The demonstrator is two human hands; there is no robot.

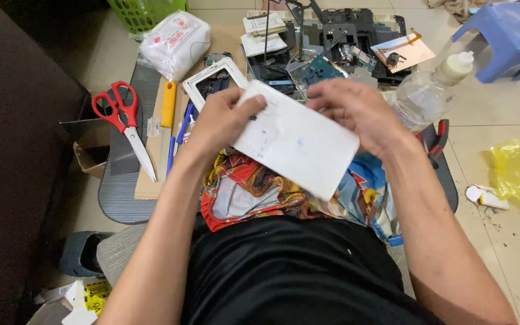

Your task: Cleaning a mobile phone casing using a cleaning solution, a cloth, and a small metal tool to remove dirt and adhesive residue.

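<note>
White and flat, one rectangular panel (296, 139) is held up between both hands, tilted, with smudges and a small blue mark on its face. Its upper left edge is pinched by the left hand (221, 117), fingers curled shut on it. The right hand (359, 108) is folded over the top right edge, fingers bent down onto the panel, so a closed grip there too.

Right under the hands, one crumpled colourful cloth (260, 189) is spread over the lap. Just left of the left hand, one white-framed device shell (212, 81) is seen, then one yellow-handled knife (165, 129) and two blue pens (179, 135), all lying on a cardboard strip. Further left, one pair of red scissors (124, 120) is laid on a grey mat (121, 192).

Just right of the right hand, one clear plastic bottle (425, 93) with a white nozzle cap is lying tilted; its contents can't be told. One red-handled pliers (437, 141) is partly hidden below it.

Beyond the hands, a black tray (392, 24) is loaded with circuit boards and parts, too jumbled to count. Far left of that, one white packet (176, 42), and one green basket (142, 12), contents not visible.
</note>
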